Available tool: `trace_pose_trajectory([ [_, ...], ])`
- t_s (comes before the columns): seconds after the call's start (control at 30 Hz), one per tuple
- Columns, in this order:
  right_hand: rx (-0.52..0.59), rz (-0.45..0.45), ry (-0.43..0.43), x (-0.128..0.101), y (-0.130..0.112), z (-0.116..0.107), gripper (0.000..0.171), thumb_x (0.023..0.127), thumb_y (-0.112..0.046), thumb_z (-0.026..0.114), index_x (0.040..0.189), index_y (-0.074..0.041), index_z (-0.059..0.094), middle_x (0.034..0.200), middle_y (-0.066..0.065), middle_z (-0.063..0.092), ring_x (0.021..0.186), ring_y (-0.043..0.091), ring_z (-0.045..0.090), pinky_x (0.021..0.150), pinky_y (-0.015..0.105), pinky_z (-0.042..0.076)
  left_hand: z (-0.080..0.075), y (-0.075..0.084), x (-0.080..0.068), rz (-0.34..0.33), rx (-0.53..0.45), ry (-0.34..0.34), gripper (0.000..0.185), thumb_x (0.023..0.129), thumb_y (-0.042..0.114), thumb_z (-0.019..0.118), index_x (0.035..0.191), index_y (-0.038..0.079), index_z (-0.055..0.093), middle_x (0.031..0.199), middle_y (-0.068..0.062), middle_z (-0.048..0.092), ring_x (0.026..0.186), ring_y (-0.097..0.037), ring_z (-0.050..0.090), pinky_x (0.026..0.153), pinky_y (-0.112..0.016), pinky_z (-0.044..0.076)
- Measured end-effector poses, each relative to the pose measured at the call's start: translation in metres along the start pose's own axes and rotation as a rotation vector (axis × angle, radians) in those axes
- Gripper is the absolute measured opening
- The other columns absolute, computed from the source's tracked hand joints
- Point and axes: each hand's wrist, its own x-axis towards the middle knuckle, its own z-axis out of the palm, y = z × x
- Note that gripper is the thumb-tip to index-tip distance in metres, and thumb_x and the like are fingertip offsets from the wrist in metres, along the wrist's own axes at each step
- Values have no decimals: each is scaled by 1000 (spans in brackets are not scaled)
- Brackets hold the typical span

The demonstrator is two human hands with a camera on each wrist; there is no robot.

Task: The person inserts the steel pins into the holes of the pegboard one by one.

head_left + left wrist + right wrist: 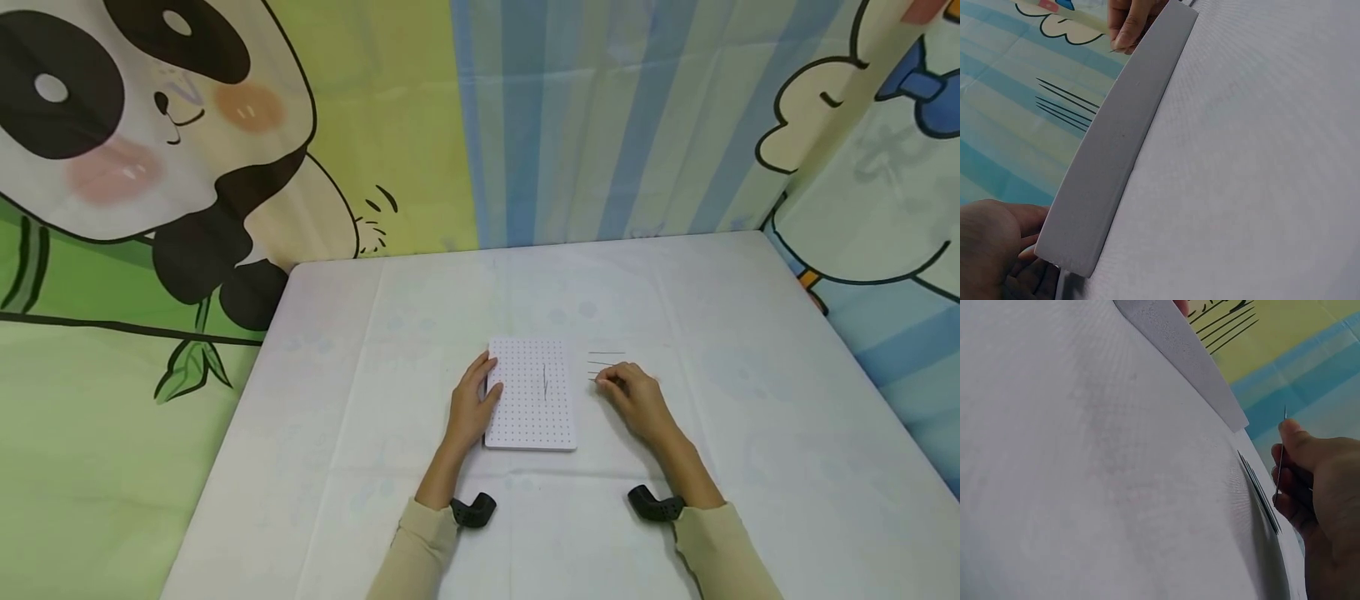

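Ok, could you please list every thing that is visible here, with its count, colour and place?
perforated board: one, white with small dots, lying flat at the table's middle, a thin dark needle on it.
needles: a few, dark and thin, lying side by side on the cloth right of the board.
tablecloth: one, white, covering the table.
backdrop: cartoon panda, green bamboo, blue stripes, behind the table.
wrist cameras: two, black, one on each wrist.
left hand: rests on the board's left edge.
right hand: pinches one needle.
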Motion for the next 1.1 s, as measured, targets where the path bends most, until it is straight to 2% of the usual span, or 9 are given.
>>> trace_pose_trajectory([
  [0.13,61,8,37,6,-4,3,6,87,-11,64,91,-6,64,86,1,63,78,13,57,68,17,45,-1,-1,0,-2,3,8,44,89,9,60,131,5,50,143,-8,38,132,-24,33,108,-39,28],
  [0.3,214,10,85,18,-8,10,5,87,-5,62,91,-2,63,87,5,65,80,15,62,74,11,46,-2,0,-1,-20,-5,-2,44,89,9,60,132,5,50,144,-7,37,132,-23,32,109,-38,26],
  [0.47,350,2,76,30,-19,18,8,88,-1,58,94,4,59,81,9,64,71,17,62,64,19,53,-1,1,-2,-29,-4,-6,44,89,9,60,131,5,50,144,-8,37,132,-24,32,108,-38,26],
  [0.53,431,6,63,34,-28,20,8,88,3,57,95,8,58,81,14,63,71,23,63,61,25,55,-1,1,-2,-28,-2,-7,44,89,9,60,132,5,50,144,-8,37,133,-23,32,108,-38,26],
  [0.67,538,-5,31,41,-48,20,12,84,12,57,95,16,54,85,25,61,76,38,62,66,30,56,-1,2,-2,-28,-7,-11,44,89,9,60,132,6,50,144,-7,37,133,-23,31,109,-37,26],
  [0.8,529,-24,7,45,-60,23,15,81,15,59,95,18,53,88,29,59,81,43,61,71,26,55,-2,3,-1,-22,-13,-12,44,89,9,60,131,5,50,144,-7,37,133,-23,32,109,-37,26],
  [0.97,494,-20,-7,47,-62,29,15,81,13,60,95,14,54,90,24,60,86,37,62,74,21,53,-1,2,0,-15,-11,-15,44,89,9,60,132,5,49,144,-9,36,132,-24,32,109,-37,26],
  [1.1,481,-47,-12,49,-62,33,13,83,12,58,95,12,54,91,23,60,87,35,62,75,22,53,-1,2,0,-17,-4,-16,45,89,9,60,132,5,49,144,-9,36,133,-24,32,109,-37,26],
])
